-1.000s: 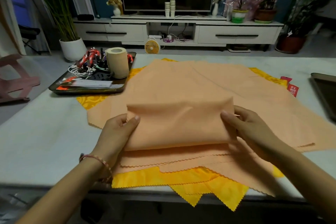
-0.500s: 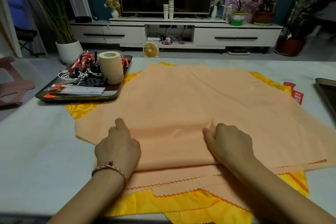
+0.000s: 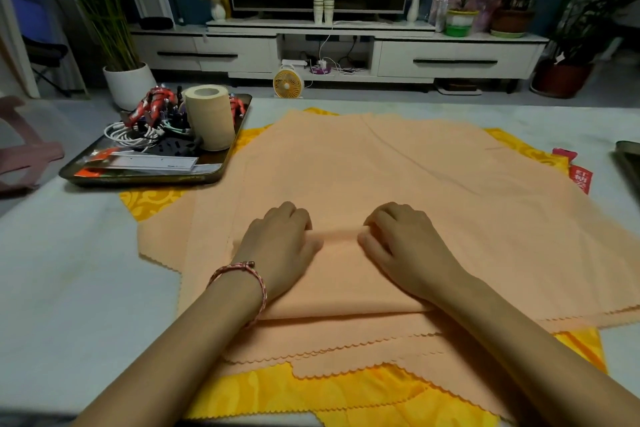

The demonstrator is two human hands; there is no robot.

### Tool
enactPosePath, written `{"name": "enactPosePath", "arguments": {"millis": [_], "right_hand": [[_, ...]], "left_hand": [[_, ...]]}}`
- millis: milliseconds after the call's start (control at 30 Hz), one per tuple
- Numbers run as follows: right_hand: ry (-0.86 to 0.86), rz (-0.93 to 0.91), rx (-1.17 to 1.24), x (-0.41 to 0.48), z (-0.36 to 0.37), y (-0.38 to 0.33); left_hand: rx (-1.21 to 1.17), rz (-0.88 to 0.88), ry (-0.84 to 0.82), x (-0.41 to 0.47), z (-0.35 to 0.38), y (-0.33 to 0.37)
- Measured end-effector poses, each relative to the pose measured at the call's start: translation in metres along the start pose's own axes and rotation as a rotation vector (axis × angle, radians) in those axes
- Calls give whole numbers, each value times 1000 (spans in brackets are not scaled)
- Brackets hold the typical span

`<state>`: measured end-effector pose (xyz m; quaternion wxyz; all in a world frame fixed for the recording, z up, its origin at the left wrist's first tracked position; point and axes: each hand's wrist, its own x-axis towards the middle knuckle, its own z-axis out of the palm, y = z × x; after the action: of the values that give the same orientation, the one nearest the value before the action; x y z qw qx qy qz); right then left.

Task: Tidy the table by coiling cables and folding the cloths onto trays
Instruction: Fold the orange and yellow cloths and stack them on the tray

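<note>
Peach cloth (image 3: 381, 166) on the table (image 3: 69, 288) has its folded edge gripped by the curled left hand (image 3: 280, 246) and right hand (image 3: 405, 246)

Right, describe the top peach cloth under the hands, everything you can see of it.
The top peach cloth looks thin, matte and woven, with zigzag-cut edges. It lies spread on the table over other peach cloths and a yellow patterned cloth. Its near part is folded forward into a flap. The left hand and right hand seem to grip the flap's far edge with fingers curled, a small ridge of fabric between them.
</note>
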<state>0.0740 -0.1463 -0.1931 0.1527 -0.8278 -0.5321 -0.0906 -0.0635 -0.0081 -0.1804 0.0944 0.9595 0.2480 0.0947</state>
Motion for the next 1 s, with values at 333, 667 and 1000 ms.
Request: {"name": "enactPosePath", "arguments": {"millis": [333, 667, 1000], "right_hand": [[-353, 60, -18, 20, -27, -3], [-609, 257, 561, 12, -59, 2], [-371, 615, 1554, -35, -71, 2]], "left_hand": [[-331, 91, -39, 10, -9, -9], [-217, 87, 416, -2, -12, -3], [-1868, -640, -337, -45, -25, 60]]}}
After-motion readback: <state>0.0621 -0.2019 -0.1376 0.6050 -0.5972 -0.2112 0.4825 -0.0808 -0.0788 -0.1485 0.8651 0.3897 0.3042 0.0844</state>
